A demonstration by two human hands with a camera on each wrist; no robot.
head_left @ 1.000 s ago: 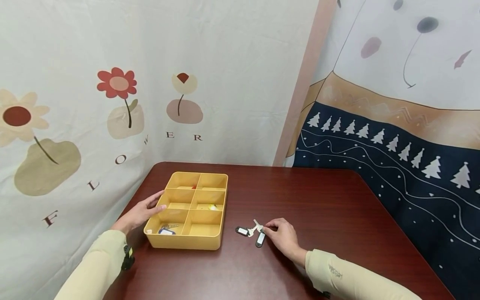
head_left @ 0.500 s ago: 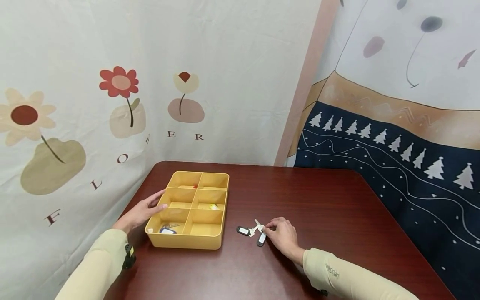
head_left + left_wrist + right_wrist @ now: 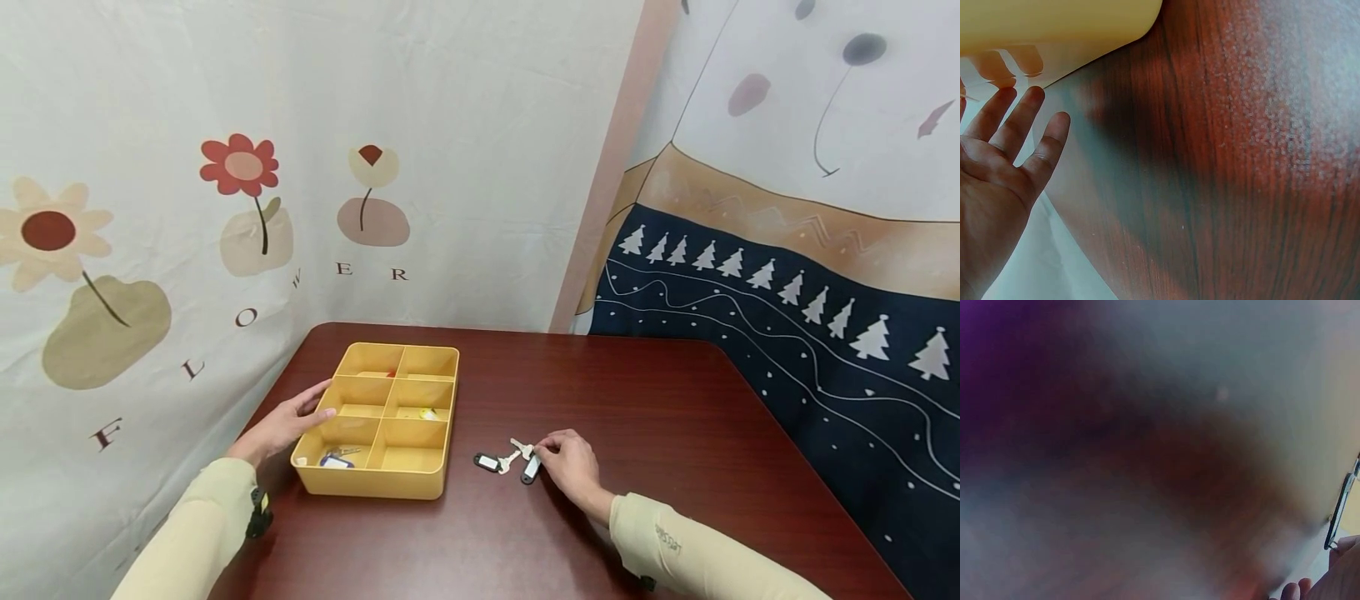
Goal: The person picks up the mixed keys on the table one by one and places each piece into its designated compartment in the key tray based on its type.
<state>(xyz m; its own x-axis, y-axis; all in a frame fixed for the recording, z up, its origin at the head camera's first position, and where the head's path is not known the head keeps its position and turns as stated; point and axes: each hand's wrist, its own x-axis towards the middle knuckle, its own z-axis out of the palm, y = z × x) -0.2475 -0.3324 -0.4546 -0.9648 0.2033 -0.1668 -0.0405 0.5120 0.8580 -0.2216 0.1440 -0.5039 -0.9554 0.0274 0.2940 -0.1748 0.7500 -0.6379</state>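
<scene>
My right hand (image 3: 573, 468) pinches a key with a black-rimmed key tag (image 3: 531, 469) between thumb and fingers. In the right wrist view the tag (image 3: 1339, 511) shows edge-on beside the fingers. A second key (image 3: 508, 461) with a black tag (image 3: 487, 462) lies just left of it on the table. My left hand (image 3: 281, 425) rests against the left side of a yellow six-compartment box (image 3: 408, 483), thumb at the rim. Its fingers (image 3: 1021, 122) are nearly straight along the box's outer wall in the left wrist view.
A blue tag (image 3: 336, 461) with keys lies in the box's near left compartment. A yellow-and-white item (image 3: 427, 414) sits in the middle right one, and something red (image 3: 391, 374) shows farther back. The brown table (image 3: 600, 392) meets printed curtains behind.
My right hand has moved slightly right, shifting the pinched black tag and its key the same way, a little apart from the other key. The left hand stays at the box.
</scene>
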